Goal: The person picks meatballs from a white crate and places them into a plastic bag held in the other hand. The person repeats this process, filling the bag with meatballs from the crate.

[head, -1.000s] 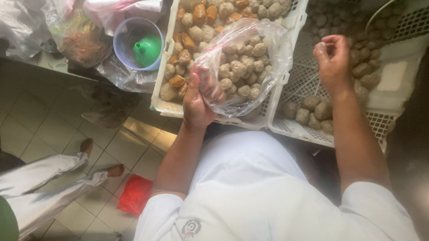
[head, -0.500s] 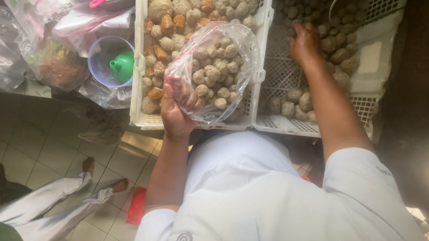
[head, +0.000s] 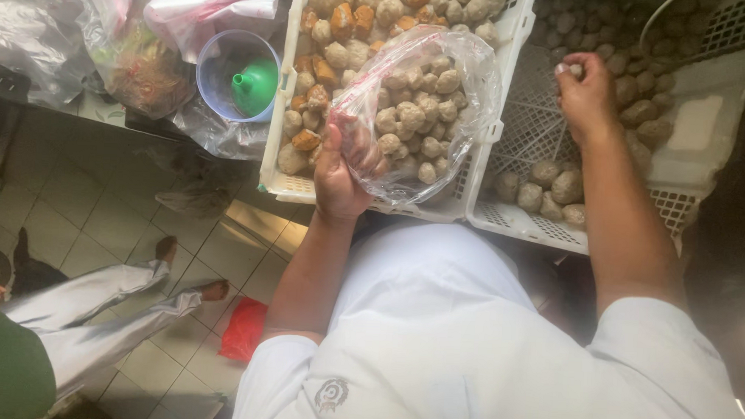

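Observation:
My left hand (head: 340,175) grips the edge of a clear plastic bag (head: 424,110) half full of pale round meatballs, held over the front of a white crate (head: 282,179). That crate carries more meatballs and orange-brown fried pieces (head: 353,17). My right hand (head: 584,95) reaches into a second white crate (head: 516,221) to the right, fingers pinched on a grey meatball (head: 573,70) among several others. Below both arms is my white shirt (head: 467,350).
A blue cup with a green funnel (head: 243,79) stands left of the crates among crumpled plastic bags (head: 50,39). Another person's legs in pale trousers (head: 104,306) stretch over the tiled floor at lower left, next to a red object (head: 243,330).
My right hand stays among the meatballs in the right crate, fingers now pinched on one. The left hand keeps holding the bag; the view shifts slightly.

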